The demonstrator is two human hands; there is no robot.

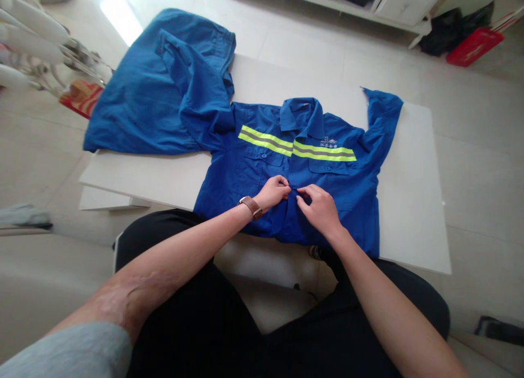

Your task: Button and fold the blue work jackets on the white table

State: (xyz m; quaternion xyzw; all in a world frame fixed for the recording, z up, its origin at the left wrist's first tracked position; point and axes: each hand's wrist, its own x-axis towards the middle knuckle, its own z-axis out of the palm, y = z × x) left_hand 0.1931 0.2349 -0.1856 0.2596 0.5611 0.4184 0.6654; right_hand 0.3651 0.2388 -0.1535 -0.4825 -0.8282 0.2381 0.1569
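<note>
A blue work jacket (pixel 262 176) lies front up, collar away from me, with yellow-green and grey stripes across its chest. Its right-hand sleeve is bent upward. My left hand (pixel 275 193), with a brown-strapped watch on the wrist, pinches the front placket just below the stripes. Close beside it, my right hand (pixel 318 204) has its thumb and forefinger at the same placket, a small fold of cloth between the two hands. Whatever small part the fingertips hold is too small to make out. Another blue garment (pixel 143 88) lies bunched at the left, under the jacket's other sleeve.
The white table (pixel 413 203) reaches past the jacket on the right, and its near edge is by my knees. A white cabinet (pixel 405 5) stands beyond it. A red box (pixel 475 47) and black bags are on the floor at the far right. White rods stand at the upper left.
</note>
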